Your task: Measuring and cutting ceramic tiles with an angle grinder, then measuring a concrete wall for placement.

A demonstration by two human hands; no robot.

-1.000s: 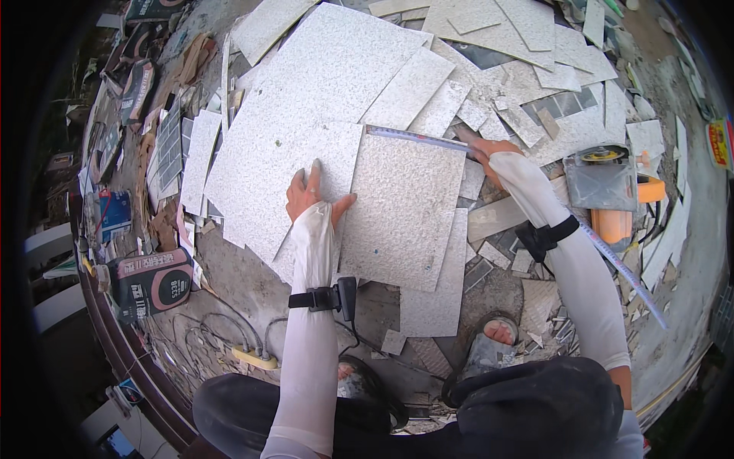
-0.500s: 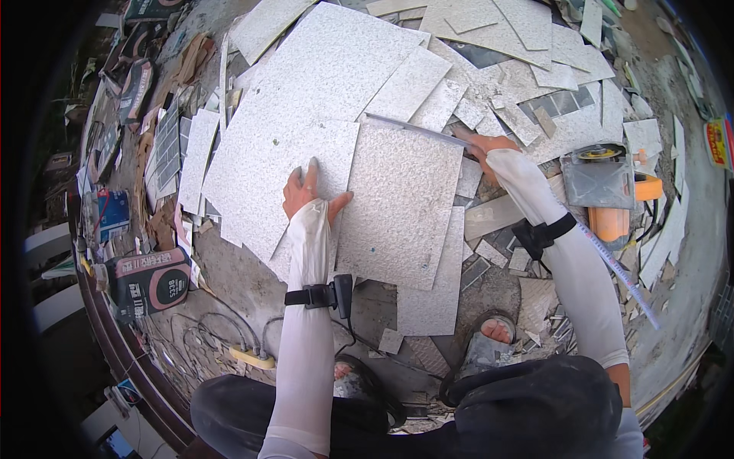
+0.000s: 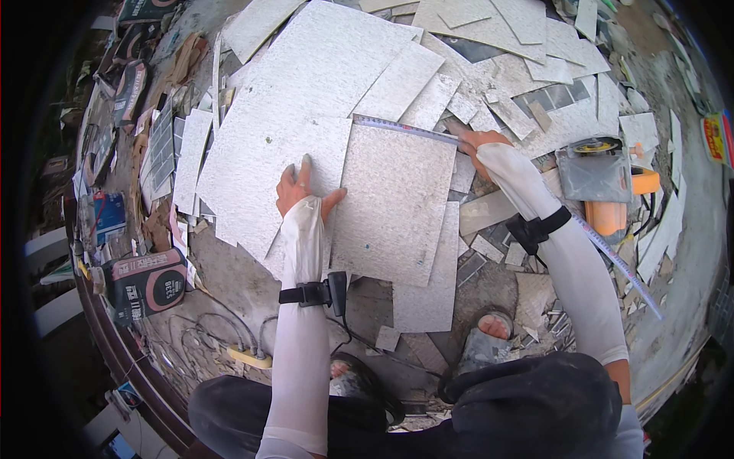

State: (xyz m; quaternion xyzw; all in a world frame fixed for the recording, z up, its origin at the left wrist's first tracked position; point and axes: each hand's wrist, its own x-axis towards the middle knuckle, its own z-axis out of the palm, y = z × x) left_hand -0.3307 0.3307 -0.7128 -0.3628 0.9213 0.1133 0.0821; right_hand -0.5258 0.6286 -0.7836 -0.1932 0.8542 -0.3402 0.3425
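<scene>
Dusty grey ground (image 3: 233, 271) carries a yellow plastic power strip (image 3: 249, 357). Past it lies a squarish, pebbly-faced pale tile (image 3: 391, 203); the left hand (image 3: 306, 187) rests spread on a neighbouring flat slab (image 3: 325, 145), thumb at the tile's edge. The right hand (image 3: 483, 145) grips a thin tape measure (image 3: 405, 128) along the tile's far side. Beyond, jagged white pieces (image 3: 562, 126) overlap in a heap.
</scene>
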